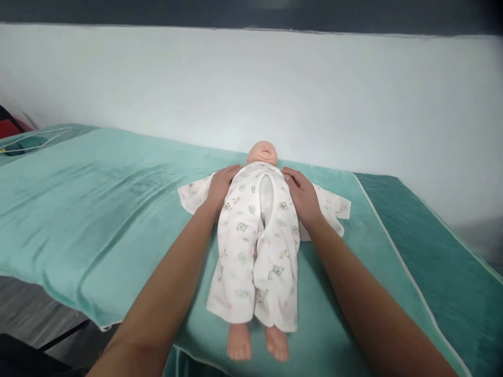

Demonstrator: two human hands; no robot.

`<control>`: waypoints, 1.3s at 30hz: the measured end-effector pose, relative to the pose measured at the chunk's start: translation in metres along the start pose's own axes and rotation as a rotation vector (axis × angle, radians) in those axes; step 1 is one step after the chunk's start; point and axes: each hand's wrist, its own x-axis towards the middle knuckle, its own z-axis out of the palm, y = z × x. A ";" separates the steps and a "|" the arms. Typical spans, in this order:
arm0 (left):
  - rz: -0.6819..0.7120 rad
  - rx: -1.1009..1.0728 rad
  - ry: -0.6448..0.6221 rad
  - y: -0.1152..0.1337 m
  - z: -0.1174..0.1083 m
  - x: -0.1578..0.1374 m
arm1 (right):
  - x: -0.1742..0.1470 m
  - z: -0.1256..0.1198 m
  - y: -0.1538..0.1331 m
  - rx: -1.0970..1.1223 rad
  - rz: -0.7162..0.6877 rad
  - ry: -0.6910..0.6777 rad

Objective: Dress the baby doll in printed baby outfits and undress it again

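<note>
A baby doll lies on its back, head toward the wall and bare feet toward me. White printed baby pants cover its legs and reach up over the chest, with an oval opening down the front. Under it a matching baby shirt is spread, sleeves out to both sides. My left hand is at the upper left edge of the pants, fingers closed on the cloth, thumb hidden. On the opposite side my right hand holds the upper right edge, thumb and forefinger near the doll's shoulder.
A light green blanket covers the table, with folds on the left. Darker green cloth lies at the right. Behind stands a white wall. Red and black items are at the far left edge.
</note>
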 end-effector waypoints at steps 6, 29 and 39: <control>0.061 0.331 -0.023 0.001 -0.006 -0.040 | -0.123 -0.022 -0.044 -0.084 -0.283 -0.131; -0.059 0.421 0.122 0.017 -0.013 -0.071 | -0.238 0.028 -0.093 -0.677 -0.311 -0.122; -0.086 0.425 0.156 0.015 -0.011 -0.071 | -0.248 0.016 -0.134 -0.452 -0.461 -0.176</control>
